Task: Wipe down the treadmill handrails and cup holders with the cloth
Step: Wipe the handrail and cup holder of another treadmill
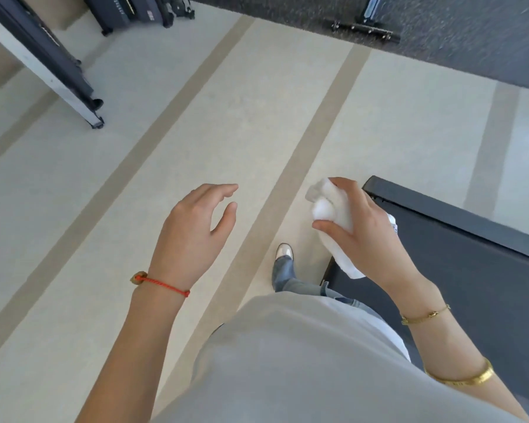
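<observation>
Soft, crumpled white cloth [333, 221] bunched in right hand [370, 227], fingers [342, 186] curled around it. Left hand [193, 236] empty, fingers loosely apart above smooth pale floor [89, 209]. Flat dark treadmill deck [471, 270] just beyond right fingers.

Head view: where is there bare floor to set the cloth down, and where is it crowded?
Free: the pale floor between the two tan stripes, ahead of the empty left hand; also left of it, below the black frame. Crowded: lower right, where the right hand grips the cloth beside the dark treadmill deck and the shoe.
</observation>
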